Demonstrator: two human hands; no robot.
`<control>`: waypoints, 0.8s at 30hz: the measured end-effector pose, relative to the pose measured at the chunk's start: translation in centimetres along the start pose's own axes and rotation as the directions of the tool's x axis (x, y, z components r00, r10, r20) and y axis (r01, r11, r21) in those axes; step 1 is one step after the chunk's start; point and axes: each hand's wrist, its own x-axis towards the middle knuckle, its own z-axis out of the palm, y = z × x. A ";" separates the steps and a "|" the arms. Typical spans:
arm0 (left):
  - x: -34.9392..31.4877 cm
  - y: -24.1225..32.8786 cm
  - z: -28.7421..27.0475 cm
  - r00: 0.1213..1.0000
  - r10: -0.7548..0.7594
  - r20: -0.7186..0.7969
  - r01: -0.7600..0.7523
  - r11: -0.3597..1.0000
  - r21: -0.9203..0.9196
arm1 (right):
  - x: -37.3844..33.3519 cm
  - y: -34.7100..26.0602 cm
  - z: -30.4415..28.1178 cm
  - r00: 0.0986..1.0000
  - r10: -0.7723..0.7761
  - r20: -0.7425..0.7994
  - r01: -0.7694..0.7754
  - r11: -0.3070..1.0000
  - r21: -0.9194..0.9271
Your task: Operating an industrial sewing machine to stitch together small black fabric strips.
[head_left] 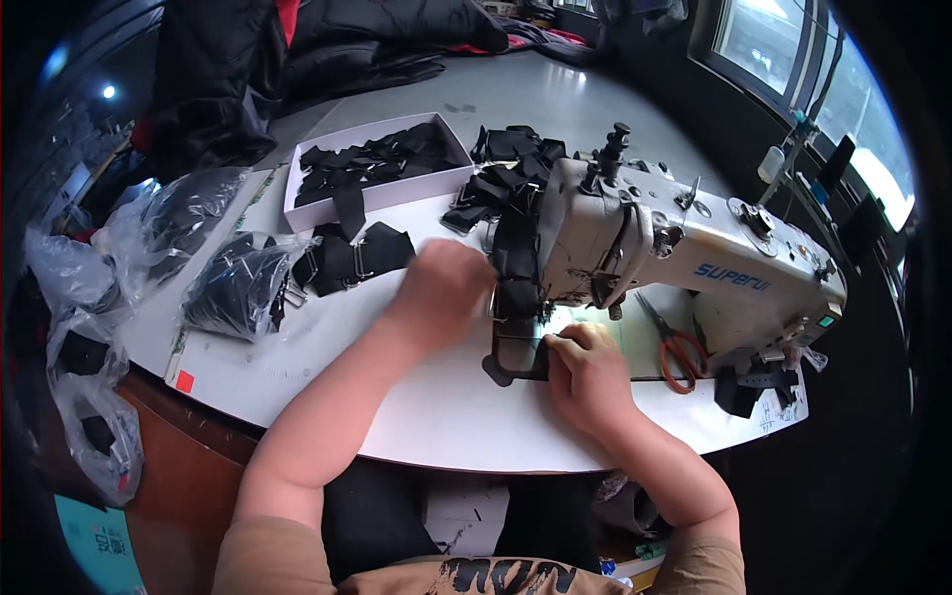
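A white sewing machine (684,248) stands at the right of the white table, its lamp lighting the plate under the needle. My right hand (590,372) rests at the front of that plate with thumb and fingers pinched together; what they hold, if anything, is hidden. Left of the machine head, my left hand (446,293) is smeared by motion beside a stack of black strap pieces (514,253), and its fingers cannot be made out. More black strap pieces with metal buckles (362,256) lie just beyond my left wrist.
A pale box (297,210) of black straps sits at the back left. Clear plastic bags (238,288) with black contents lie at the left. Orange-handled scissors (679,357) rest under the machine arm. Black padded garments (347,50) are heaped at the far side.
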 end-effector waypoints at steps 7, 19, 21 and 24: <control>-4.3 -8.0 -6.7 0.688 -0.715 0.127 0.637 0.678 0.366 | 0.2 0.3 0.0 1.000 -0.005 -0.025 0.005 1.000 0.013; -4.6 -8.6 -6.8 0.651 -0.740 0.168 0.704 0.671 0.231 | 0.3 0.1 0.2 1.000 0.018 -0.009 -0.018 1.000 -0.016; -4.3 -8.2 -7.3 0.696 -0.711 0.100 0.685 0.700 0.202 | 0.2 0.2 0.2 1.000 0.019 -0.015 -0.019 1.000 -0.013; -3.2 -7.9 -8.0 0.661 -0.735 0.151 0.741 0.671 0.027 | 0.0 0.2 0.0 0.999 0.027 -0.018 -0.027 1.000 -0.008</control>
